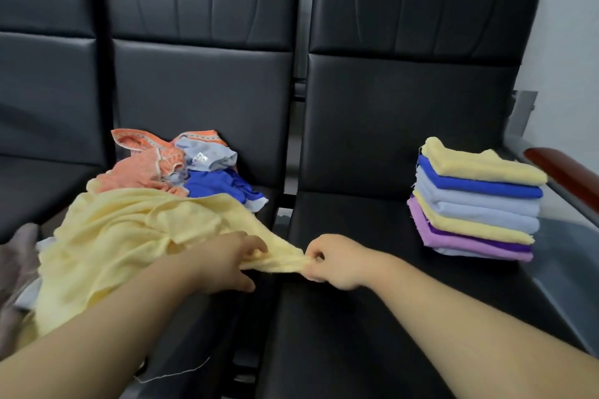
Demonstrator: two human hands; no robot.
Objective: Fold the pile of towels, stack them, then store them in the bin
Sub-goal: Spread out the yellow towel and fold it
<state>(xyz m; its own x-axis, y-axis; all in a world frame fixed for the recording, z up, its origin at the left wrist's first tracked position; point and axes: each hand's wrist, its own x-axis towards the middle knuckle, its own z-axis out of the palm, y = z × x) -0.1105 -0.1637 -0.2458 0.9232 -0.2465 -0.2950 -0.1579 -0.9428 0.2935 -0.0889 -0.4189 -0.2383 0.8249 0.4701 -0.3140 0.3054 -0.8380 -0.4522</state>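
The yellow towel (123, 236) lies spread and crumpled across the front of the middle seat (194, 100), with 1 bunched end drawn out toward the right seat (356, 220). The left hand (231, 261) grasps this bunched part, fingers bent over the fabric and thumb below it. The right hand (334, 261) pinches the tip of the same end between thumb and curled fingers, just beside the left hand, over the gap between the 2 seats. Behind the yellow towel, the unfolded pile (181, 168) rests on the middle seat against the backrest; it includes an orange towel (142, 165), a pale blue towel (207, 152) and a dark blue towel (214, 185), all touching. The stack (476, 201) of folded towels stands on the right side of the right seat, well apart from both hands, with a yellow layer on top and purple layers near the bottom. A wooden armrest (564, 168) sits just beside the stack.
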